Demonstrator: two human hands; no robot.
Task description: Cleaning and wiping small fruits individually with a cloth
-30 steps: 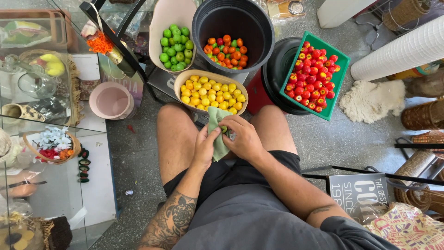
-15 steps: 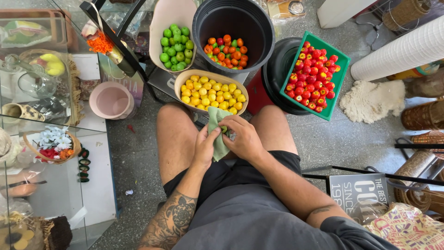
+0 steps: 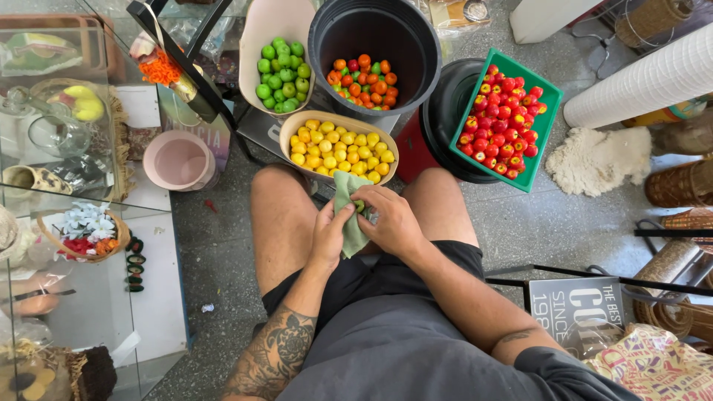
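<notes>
I sit with my knees apart, both hands together over my lap. My left hand point(image 3: 332, 236) presses a pale green cloth point(image 3: 347, 215) against a small green fruit point(image 3: 359, 206) that my right hand point(image 3: 391, 220) pinches; the fruit is mostly hidden by fingers and cloth. Just beyond my hands stands a tan oval bowl of yellow fruits point(image 3: 291, 128). Behind it are a cream container of green fruits point(image 3: 261, 30), a black bucket with mixed orange, red and green fruits point(image 3: 386, 30), and a green tray of red fruits point(image 3: 546, 122).
A pink cup point(image 3: 179, 161) stands on the floor at left, beside a glass shelf point(image 3: 67, 193) with baskets and trinkets. A black metal stand point(image 3: 194, 70) leans at top left. White rolled mesh point(image 3: 646, 78), a fluffy white tuft point(image 3: 594, 160), wicker baskets and a printed sign point(image 3: 575, 312) crowd the right.
My hands have shifted slightly around the cloth and fruit; nothing else has visibly moved.
</notes>
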